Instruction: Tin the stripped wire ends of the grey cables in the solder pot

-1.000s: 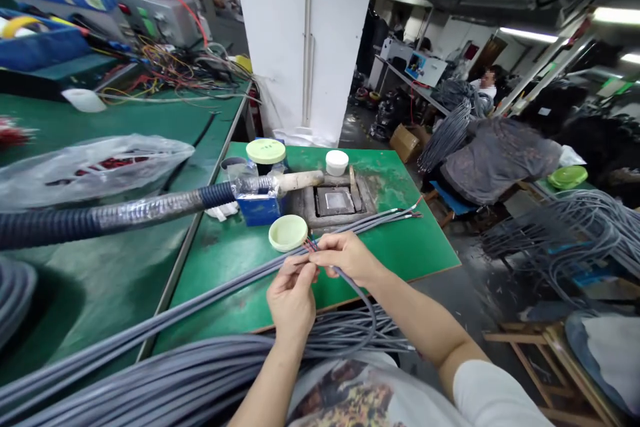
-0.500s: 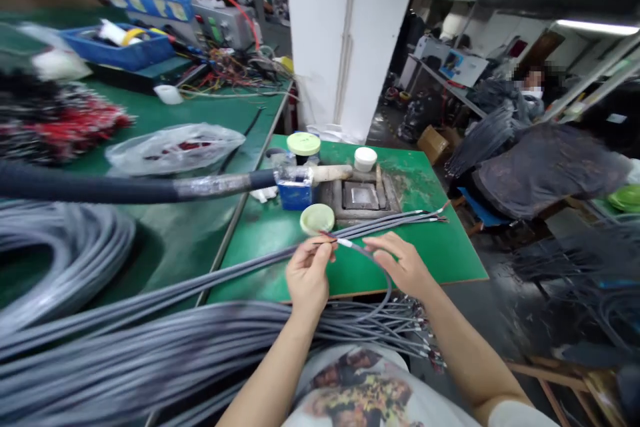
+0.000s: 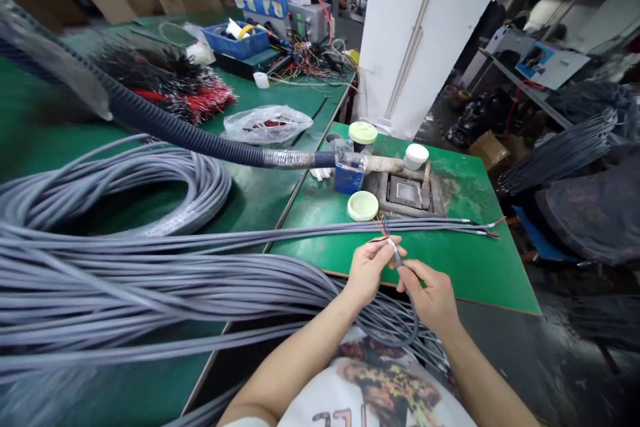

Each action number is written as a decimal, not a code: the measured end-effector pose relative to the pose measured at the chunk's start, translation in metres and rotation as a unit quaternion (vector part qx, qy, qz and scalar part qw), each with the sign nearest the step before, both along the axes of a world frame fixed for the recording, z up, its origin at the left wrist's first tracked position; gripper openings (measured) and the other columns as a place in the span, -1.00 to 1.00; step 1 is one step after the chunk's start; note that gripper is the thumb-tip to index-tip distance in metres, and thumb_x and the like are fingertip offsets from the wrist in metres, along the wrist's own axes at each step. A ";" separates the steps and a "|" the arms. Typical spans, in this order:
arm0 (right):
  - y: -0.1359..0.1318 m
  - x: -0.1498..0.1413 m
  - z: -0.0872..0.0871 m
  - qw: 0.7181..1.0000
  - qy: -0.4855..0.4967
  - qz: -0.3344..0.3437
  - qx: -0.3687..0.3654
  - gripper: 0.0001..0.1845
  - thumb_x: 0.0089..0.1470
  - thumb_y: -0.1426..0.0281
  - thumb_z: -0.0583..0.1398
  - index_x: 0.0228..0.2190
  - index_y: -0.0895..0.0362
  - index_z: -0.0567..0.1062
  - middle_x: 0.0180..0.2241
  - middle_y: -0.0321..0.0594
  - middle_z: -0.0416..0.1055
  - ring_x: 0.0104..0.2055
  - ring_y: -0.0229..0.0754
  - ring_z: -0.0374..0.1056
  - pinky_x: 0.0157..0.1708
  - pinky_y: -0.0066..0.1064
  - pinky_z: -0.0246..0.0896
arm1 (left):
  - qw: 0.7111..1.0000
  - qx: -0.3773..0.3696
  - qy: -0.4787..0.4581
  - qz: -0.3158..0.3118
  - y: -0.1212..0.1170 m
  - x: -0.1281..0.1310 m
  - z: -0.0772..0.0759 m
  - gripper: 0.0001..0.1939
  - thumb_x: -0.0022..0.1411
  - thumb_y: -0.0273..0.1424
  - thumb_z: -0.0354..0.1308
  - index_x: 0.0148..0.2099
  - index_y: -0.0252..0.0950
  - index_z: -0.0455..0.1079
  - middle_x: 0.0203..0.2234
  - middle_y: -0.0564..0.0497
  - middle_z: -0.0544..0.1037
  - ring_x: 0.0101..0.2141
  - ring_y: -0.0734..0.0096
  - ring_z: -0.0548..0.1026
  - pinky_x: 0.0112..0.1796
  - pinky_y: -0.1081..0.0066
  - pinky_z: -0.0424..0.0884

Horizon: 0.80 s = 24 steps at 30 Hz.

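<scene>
The end of a grey cable [image 3: 397, 257] stands up from between the two hands, its long axis tilted up and slightly left, so the fanned coloured wires [image 3: 384, 227] at its tip point toward the square metal pot [image 3: 405, 191] on the green counter [image 3: 450, 273]. The held end sits in front of the pot and a little to its left. Both grips are closed on the cable: the left hand [image 3: 369, 272] pinches it near a pale band just below the wires, and the right hand [image 3: 429, 293] pinches the sheath just beneath that, with the two hands almost touching. Below the right hand, the cable curves down past the counter edge.

A row of grey cables [image 3: 350, 230] lies straight across the counter between the held end and the pot, with the coloured wires reaching just over it. A pale green lid [image 3: 363, 205] sits just in front of the pot on its left. To the pot's left is a blue box [image 3: 349, 180], and a corrugated hose [image 3: 200, 140] ends in a pale nozzle [image 3: 385, 164] at the pot's rear edge. A white-lidded jar [image 3: 415, 156] stands just behind the pot, and a heap of grey cable [image 3: 125, 287] lies well left of it
</scene>
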State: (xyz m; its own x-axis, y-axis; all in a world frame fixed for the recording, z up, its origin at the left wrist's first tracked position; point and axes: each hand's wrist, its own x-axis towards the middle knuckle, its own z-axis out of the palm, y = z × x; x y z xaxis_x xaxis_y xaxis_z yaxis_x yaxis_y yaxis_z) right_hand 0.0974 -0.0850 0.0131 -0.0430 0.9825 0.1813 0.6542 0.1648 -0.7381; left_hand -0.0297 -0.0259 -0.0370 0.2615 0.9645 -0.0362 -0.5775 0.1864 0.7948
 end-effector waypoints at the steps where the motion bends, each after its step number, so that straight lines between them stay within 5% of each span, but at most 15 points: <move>1: 0.002 0.003 0.004 1.000 -0.010 0.009 0.004 -0.80 0.18 0.29 0.10 -0.39 0.01 0.50 -0.56 -0.31 0.43 -0.48 -0.19 0.36 -0.42 -0.35 0.21 | 0.999 -0.014 -0.009 -0.031 -0.002 -0.001 0.001 -0.62 0.09 -0.17 0.24 -0.18 -0.39 0.51 -0.41 -0.12 0.59 -0.53 0.54 0.38 -0.44 0.48 0.34; 6: 0.022 0.012 0.024 0.994 -0.048 0.006 0.099 -0.83 0.17 0.34 0.11 -0.34 0.02 0.52 -0.43 -0.23 0.46 -0.37 -0.16 0.33 -0.34 -0.32 0.22 | 0.996 -0.029 -0.007 -0.086 -0.010 -0.002 -0.002 -0.64 0.02 -0.18 0.30 -0.28 -0.41 0.54 -0.49 -0.10 0.58 -0.53 0.51 0.38 -0.44 0.47 0.31; 12: 0.037 -0.012 0.037 0.978 -0.125 0.043 0.163 -0.84 0.13 0.34 0.14 -0.39 0.10 0.52 -0.46 -0.16 0.42 -0.35 -0.13 0.27 -0.30 -0.27 0.16 | 0.995 -0.001 0.004 -0.097 -0.019 0.003 -0.006 -0.74 0.00 -0.25 0.33 -0.36 -0.37 0.54 -0.55 0.03 0.51 -0.49 0.50 0.39 -0.38 0.45 0.34; 18: 0.045 -0.016 0.037 0.995 0.082 0.037 0.054 -0.74 0.09 0.35 0.18 -0.58 0.09 0.53 -0.62 -0.29 0.30 -0.52 -0.26 0.23 -0.47 -0.38 0.13 | 0.992 0.044 0.024 -0.113 -0.021 -0.008 0.004 -0.76 0.03 -0.26 0.31 -0.49 -0.36 0.54 -0.52 -0.02 0.51 -0.46 0.46 0.42 -0.37 0.45 0.38; 24: 0.069 -0.013 0.013 0.957 0.287 -0.034 0.010 -0.80 -0.04 0.33 0.25 -0.61 0.13 0.58 -0.66 -0.33 0.27 -0.58 -0.31 0.16 -0.58 -0.44 0.03 | 0.994 -0.013 0.041 -0.104 -0.020 -0.009 -0.002 -0.71 0.02 -0.21 0.30 -0.32 -0.36 0.57 -0.54 -0.06 0.56 -0.53 0.47 0.42 -0.43 0.44 0.38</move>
